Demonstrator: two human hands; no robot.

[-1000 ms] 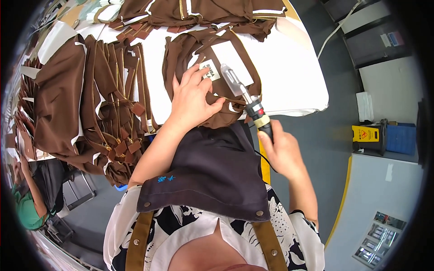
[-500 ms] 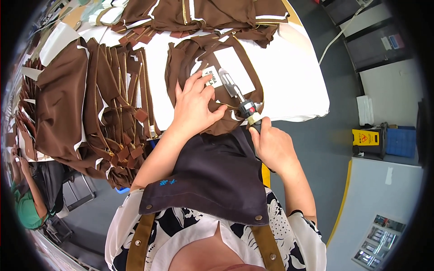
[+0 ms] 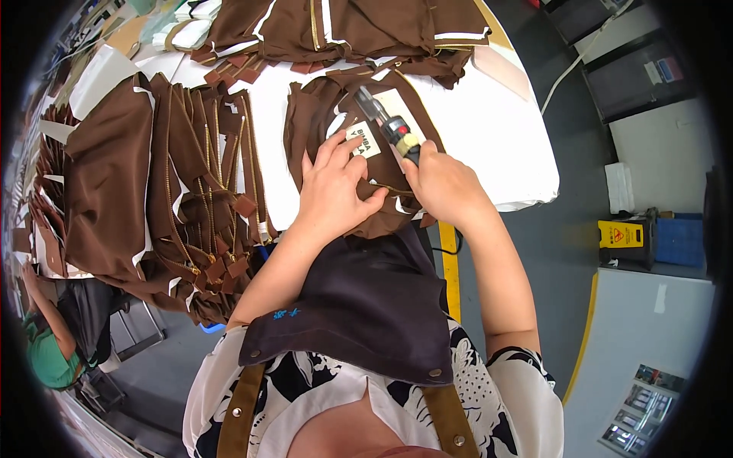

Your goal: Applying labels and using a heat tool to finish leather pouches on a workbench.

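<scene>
Left hand (image 3: 332, 187) spread on brown zippered fabric piece (image 3: 390, 172), touching white label (image 3: 363, 142); right hand (image 3: 443, 183) closed around black-handled tool (image 3: 396, 130). Piece lies at white surface's (image 3: 489, 145) near edge; bare room extends rightward.

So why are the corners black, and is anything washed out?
In the head view, the fisheye lens leaves a rounded image with black corners; also there, the white table cover glares almost featureless, while the left hand, right hand and brown fabric show clear detail.

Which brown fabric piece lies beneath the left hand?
The central brown fabric piece bearing the white printed label; the others lie to its left or beyond it.
</scene>
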